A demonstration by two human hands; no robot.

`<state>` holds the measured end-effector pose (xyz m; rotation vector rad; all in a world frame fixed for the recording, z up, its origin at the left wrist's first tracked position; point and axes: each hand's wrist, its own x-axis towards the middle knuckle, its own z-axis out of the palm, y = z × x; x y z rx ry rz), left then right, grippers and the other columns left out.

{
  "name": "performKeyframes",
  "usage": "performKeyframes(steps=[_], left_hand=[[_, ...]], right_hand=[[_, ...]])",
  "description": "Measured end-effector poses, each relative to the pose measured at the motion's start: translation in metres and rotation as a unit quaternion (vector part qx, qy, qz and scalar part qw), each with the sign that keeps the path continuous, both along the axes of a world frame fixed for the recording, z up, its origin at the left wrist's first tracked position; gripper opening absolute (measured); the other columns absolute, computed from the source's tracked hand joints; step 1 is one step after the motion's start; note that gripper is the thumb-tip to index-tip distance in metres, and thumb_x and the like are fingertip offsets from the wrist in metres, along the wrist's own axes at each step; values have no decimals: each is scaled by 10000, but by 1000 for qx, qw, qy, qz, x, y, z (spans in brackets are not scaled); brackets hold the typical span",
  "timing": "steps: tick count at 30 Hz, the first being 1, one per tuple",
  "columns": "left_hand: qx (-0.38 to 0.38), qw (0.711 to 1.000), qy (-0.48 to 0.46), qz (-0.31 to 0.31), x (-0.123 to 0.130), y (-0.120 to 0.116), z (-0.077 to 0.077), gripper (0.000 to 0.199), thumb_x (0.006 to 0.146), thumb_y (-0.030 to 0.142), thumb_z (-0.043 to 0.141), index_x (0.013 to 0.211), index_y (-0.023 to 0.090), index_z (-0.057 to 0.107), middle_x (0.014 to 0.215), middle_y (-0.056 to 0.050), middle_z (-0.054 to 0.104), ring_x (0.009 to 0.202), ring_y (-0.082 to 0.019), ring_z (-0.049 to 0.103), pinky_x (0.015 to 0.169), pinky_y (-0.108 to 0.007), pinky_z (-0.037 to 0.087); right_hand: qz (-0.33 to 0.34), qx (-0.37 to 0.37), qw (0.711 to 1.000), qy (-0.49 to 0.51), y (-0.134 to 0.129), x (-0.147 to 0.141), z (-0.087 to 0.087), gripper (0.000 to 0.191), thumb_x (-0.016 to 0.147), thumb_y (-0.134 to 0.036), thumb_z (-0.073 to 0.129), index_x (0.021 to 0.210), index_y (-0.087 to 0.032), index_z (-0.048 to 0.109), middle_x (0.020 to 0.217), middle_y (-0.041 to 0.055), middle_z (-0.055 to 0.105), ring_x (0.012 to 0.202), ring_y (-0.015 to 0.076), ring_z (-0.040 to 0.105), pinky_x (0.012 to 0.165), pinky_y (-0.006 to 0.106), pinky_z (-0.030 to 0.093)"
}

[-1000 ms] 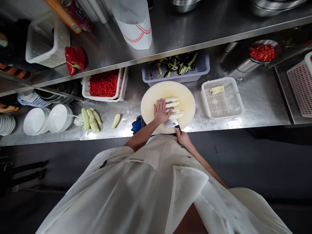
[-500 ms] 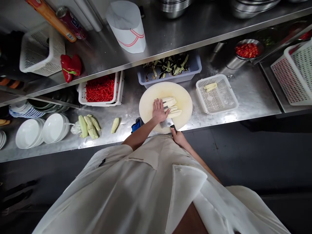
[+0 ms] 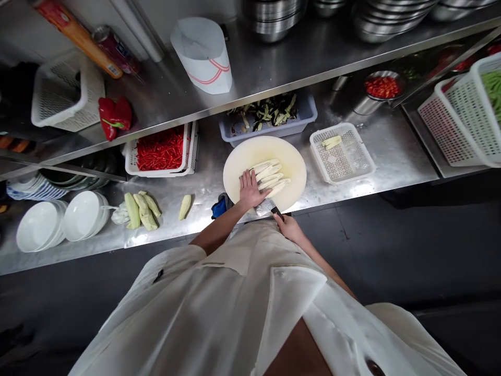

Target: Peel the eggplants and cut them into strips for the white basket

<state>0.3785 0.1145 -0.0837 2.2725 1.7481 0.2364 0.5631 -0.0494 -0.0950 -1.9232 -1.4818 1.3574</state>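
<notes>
Stainless-steel tabletop [image 3: 403,166] runs beneath a shelf [image 3: 164,91], with a round cutting board [image 3: 234,164] by its near edge. Closest, the right hand [image 3: 288,226] curls round the handle of a cleaver [image 3: 264,208], its blade over the board's near rim. Just beyond, the left hand [image 3: 251,192] lies palm down, fingers extended, across the left ends of peeled eggplant strips [image 3: 270,171]; these point rightward from it, roughly along the tabletop's near edge. Whether the blade reaches beneath that palm is hidden. Toward the far edge stands a tub [image 3: 293,128] of peelings [image 3: 270,112].
</notes>
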Motion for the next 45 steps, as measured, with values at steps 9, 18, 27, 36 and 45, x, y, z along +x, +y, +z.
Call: performKeyframes(steps=[9, 18, 27, 36, 45], left_hand=[[-7, 995, -33, 95, -70, 29, 48, 864, 957, 629, 687, 1637, 191, 384, 1541, -168, 639, 1443, -376, 619, 1196, -491, 520], [-102, 990, 25, -91, -14, 87, 91, 832, 889, 763, 730, 1538, 270, 564, 1340, -114, 769, 1257, -349, 732, 1084, -399, 570], [44, 995, 68, -63, 36, 259, 140, 918, 1082, 720, 353, 1628, -18, 379, 1623, -258, 495, 1581, -374, 423, 1334, -566, 256], [-64, 982, 68, -162, 44, 71, 10, 1109, 957, 815, 505, 1776, 136, 192, 1850, -137, 128, 1731, -322, 47, 1410, -507, 26], [-25, 993, 14, -113, 42, 47, -16, 1213, 887, 883, 549, 1774, 129, 208, 1849, -159, 65, 1728, -347, 0, 1391, -556, -87]], right_hand=[[146, 79, 984, -57, 17, 43, 59, 480, 1095, -621, 518, 926, -213, 705, 867, 115, 771, 774, 245, 685, 666, 287, 381], [103, 48, 992, 52, 20, 138, 64, 538, 1011, -709, 523, 878, -216, 691, 692, 28, 697, 644, 209, 600, 619, 284, 403], [-67, 51, 996, -11, 39, 217, 48, 592, 978, -808, 501, 785, -251, 560, 573, 29, 610, 558, 212, 566, 575, 312, 388], [-29, 83, 995, -52, 36, 191, 43, 614, 1015, -480, 596, 1562, -203, 592, 942, 102, 802, 828, 308, 730, 747, 350, 517], [116, 125, 971, -170, 72, 115, 53, 653, 1081, -366, 507, 1708, -189, 459, 1155, 146, 818, 978, 325, 734, 888, 362, 536]])
